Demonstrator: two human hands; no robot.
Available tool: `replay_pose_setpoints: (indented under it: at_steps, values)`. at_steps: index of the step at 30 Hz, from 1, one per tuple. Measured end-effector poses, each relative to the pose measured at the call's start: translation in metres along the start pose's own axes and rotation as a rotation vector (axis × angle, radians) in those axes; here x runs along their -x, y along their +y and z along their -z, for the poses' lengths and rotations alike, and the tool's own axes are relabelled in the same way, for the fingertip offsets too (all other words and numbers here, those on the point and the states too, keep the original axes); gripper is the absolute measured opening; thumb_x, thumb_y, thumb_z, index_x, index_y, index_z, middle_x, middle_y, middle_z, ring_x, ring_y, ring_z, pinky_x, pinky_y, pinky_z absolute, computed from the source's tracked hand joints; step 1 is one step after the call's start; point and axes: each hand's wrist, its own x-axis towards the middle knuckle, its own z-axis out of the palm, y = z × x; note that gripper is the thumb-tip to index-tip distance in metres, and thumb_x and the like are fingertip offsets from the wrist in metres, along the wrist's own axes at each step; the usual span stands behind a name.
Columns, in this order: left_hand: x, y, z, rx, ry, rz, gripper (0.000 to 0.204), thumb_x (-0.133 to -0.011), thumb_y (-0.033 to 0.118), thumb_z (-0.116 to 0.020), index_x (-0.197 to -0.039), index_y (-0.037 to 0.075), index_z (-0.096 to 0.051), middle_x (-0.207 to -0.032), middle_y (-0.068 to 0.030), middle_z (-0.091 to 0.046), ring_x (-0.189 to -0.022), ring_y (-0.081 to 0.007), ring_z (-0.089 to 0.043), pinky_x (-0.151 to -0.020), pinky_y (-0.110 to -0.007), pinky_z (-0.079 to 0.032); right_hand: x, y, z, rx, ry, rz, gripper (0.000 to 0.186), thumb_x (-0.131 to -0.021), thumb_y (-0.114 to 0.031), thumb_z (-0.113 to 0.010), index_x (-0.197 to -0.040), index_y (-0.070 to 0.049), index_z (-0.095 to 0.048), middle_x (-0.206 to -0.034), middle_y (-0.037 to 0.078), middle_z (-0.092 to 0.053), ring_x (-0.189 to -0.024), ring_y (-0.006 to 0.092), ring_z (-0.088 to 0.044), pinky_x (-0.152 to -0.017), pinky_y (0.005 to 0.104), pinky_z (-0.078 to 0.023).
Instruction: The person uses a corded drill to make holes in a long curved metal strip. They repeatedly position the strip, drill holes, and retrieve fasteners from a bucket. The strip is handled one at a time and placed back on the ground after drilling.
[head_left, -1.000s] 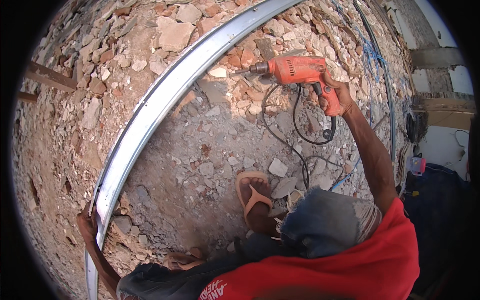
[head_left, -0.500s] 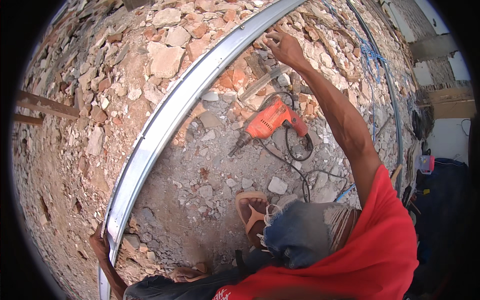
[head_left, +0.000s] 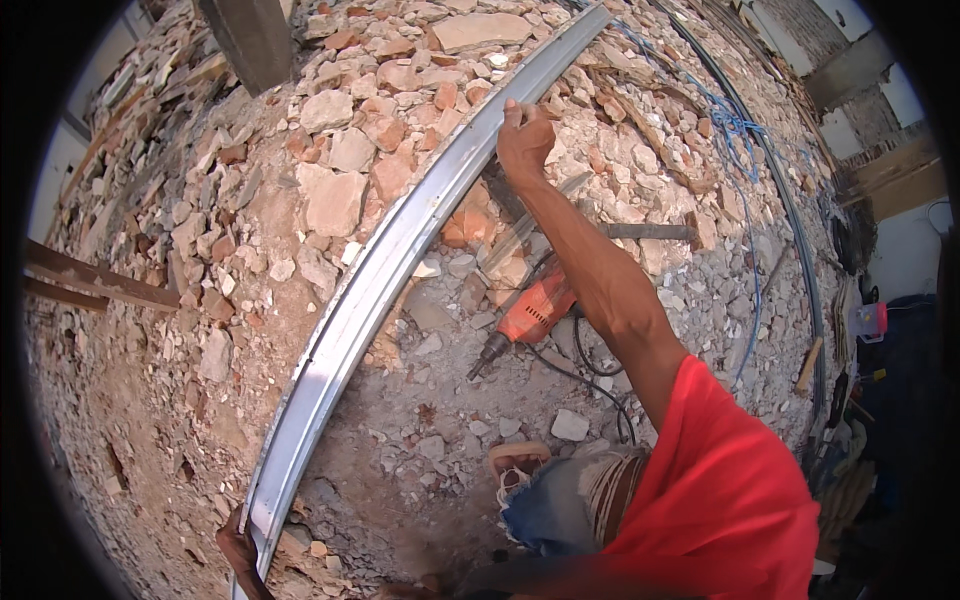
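Note:
A long galvanized metal channel (head_left: pixel 352 320) runs diagonally from the lower left to the top of the view. My left hand (head_left: pixel 238 550) grips its lower end. My right hand (head_left: pixel 523 140) is closed on the edge of the channel's upper part, thumb pointing up. An orange-red power drill (head_left: pixel 533 308) lies on the rubble beneath my right forearm, partly hidden by it, with its bit toward the lower left and its black cord looping below.
Broken bricks and stones (head_left: pixel 335 205) cover the ground. Wooden beams (head_left: pixel 95 278) are at the left, a grey post (head_left: pixel 250 40) at the top. Blue rope (head_left: pixel 735 130) and a dark pipe (head_left: pixel 795 260) run along the right, near a small plastic container (head_left: pixel 868 322).
The drill went from my right hand onto the ground. My right hand then reached up and took hold of the channel, whose upper part now sits lower and further right in view.

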Motion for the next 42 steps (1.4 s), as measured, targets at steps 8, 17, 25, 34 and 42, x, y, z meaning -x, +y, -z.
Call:
replay_pose_setpoints:
  at_steps: [8, 17, 25, 34, 42]
  values:
    - [0.026, 0.047, -0.008, -0.164, 0.158, 0.022, 0.036, -0.098, 0.012, -0.053, -0.128, 0.022, -0.071, -0.108, -0.0182, -0.075, -0.096, -0.0375, -0.075, -0.075, -0.044, -0.059, 0.148, -0.057, 0.063, -0.596, -0.720, -0.017, 0.027, -0.099, -0.020, -0.073, -0.112, 0.003, -0.073, -0.092, 0.005, -0.072, -0.083, 0.0091, -0.063, -0.074, 0.0264, -0.052]
    - [0.070, 0.094, -0.051, -0.331, 0.180, 0.182, 0.065, -0.095, 0.030, -0.070, -0.155, 0.027, -0.045, -0.164, -0.0022, -0.041, -0.150, -0.0310, -0.040, -0.119, -0.064, -0.032, 0.323, -0.157, 0.098, -0.547, -1.661, 0.277, 0.018, -0.094, -0.012, -0.076, -0.108, -0.001, -0.075, -0.093, 0.010, -0.073, -0.081, 0.0173, -0.069, -0.074, 0.0306, -0.054]
    - [0.149, 0.274, -0.038, 1.723, 0.132, 0.325, 0.055, -0.100, 0.025, -0.070, -0.145, -0.004, -0.053, -0.132, -0.0218, -0.066, -0.112, -0.0281, -0.071, -0.097, -0.038, -0.060, 0.403, -0.200, 0.128, -0.883, -1.658, 1.032, 0.020, -0.082, 0.002, -0.077, -0.101, -0.001, -0.073, -0.096, 0.015, -0.071, -0.088, 0.0350, -0.069, -0.077, 0.0427, -0.055]
    - [0.294, 0.204, -0.059, 1.399, 1.017, 0.839, 0.025, -0.098, 0.009, -0.071, -0.116, -0.008, -0.066, -0.102, -0.0143, -0.074, -0.089, -0.0215, -0.076, -0.077, -0.031, -0.065, 0.383, -0.200, 0.121, -0.650, -1.841, 1.075, 0.057, -0.086, -0.004, -0.077, -0.141, -0.003, -0.059, -0.139, 0.021, -0.061, -0.127, 0.0388, -0.061, -0.107, 0.0462, -0.049]
    - [0.500, -0.024, -0.038, 0.127, 0.876, 1.475, 0.036, -0.094, 0.012, -0.068, -0.124, -0.007, -0.067, -0.083, -0.0074, -0.063, -0.067, -0.0125, -0.053, -0.058, -0.028, -0.043, 0.199, -0.070, 0.108, -0.012, -0.876, 0.753, 0.037, -0.098, -0.009, -0.068, -0.133, 0.001, -0.062, -0.125, 0.023, -0.066, -0.115, 0.0406, -0.061, -0.101, 0.0477, -0.048]
